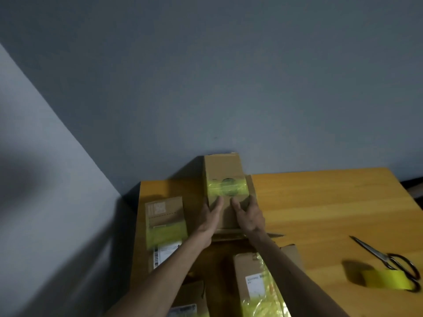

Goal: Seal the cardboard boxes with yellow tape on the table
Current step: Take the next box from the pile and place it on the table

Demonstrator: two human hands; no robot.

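Observation:
A tall cardboard box [223,170] with a band of yellow tape [226,189] across it stands at the table's far edge against the wall. My left hand [211,217] holds its left side and my right hand [248,217] its right side, thumbs lying on the top face. A flat box [164,216] with yellow tape lies to the left. Another taped box [256,284] lies near me between my forearms. The yellow tape roll [386,279] sits on the table at the right.
Scissors [384,257] lie beside the tape roll at the right. A further box [190,300] shows at the bottom edge. The wooden table [320,202] meets grey walls at the back and left.

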